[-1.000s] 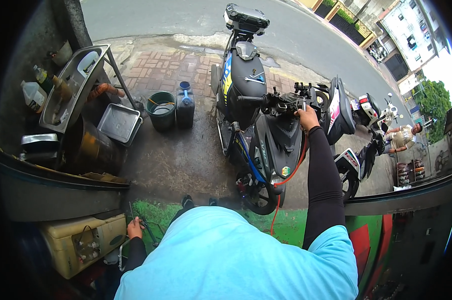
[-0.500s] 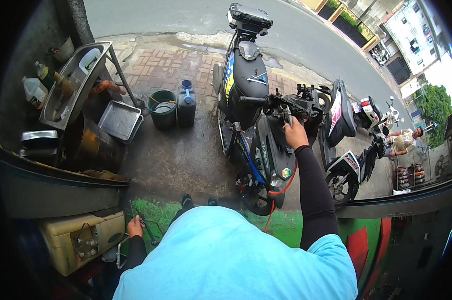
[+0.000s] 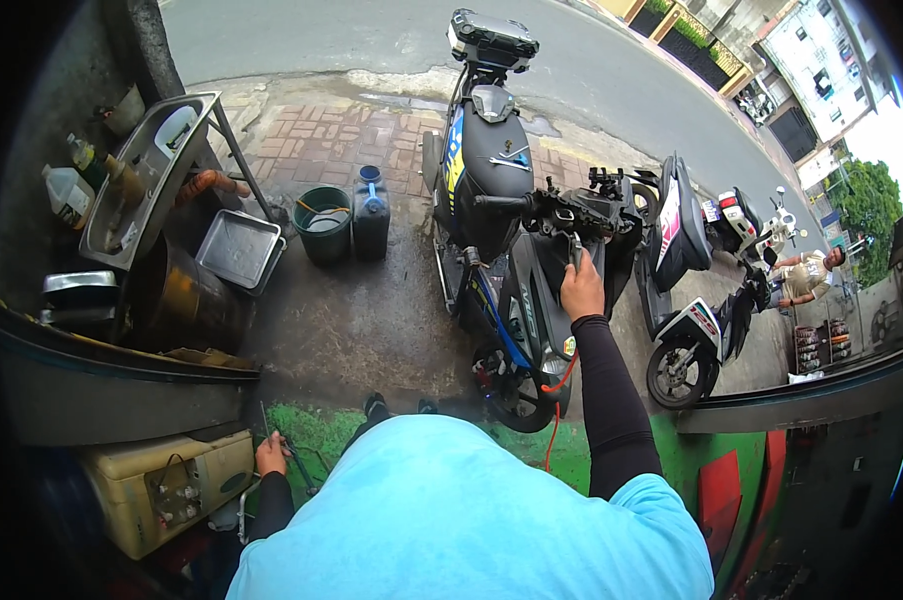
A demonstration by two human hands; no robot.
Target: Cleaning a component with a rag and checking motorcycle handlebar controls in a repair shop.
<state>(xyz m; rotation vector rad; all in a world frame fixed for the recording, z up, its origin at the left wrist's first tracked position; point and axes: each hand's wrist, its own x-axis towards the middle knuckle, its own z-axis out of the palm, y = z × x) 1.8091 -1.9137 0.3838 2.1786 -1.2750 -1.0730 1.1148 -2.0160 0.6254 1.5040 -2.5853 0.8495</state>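
My right hand [image 3: 582, 288] is closed around a grey metal air blow gun [image 3: 574, 247], held over the front of a dark motor scooter [image 3: 543, 285] whose handlebar area [image 3: 586, 212] has its covers off. A red hose [image 3: 561, 382] hangs below my right forearm, beside the scooter's front wheel. At the lower left, my left hand [image 3: 270, 455] is closed on a slim metal tool [image 3: 264, 418]; its kind is too small to make out. Two small tools [image 3: 511, 160] lie on the scooter's black seat.
A green bucket [image 3: 323, 225] and a dark jerrycan [image 3: 371, 215] stand left of the scooter. Further left are a metal sink [image 3: 211, 98] and a tray [image 3: 239, 250]. A second scooter [image 3: 686, 340] stands at right, near a person [image 3: 806, 278]. A yellowish box [image 3: 166, 490] sits beside my left hand.
My right hand has drawn slightly back toward me with the blow gun, and the red hose has shifted. The left hand stays nearly in place.
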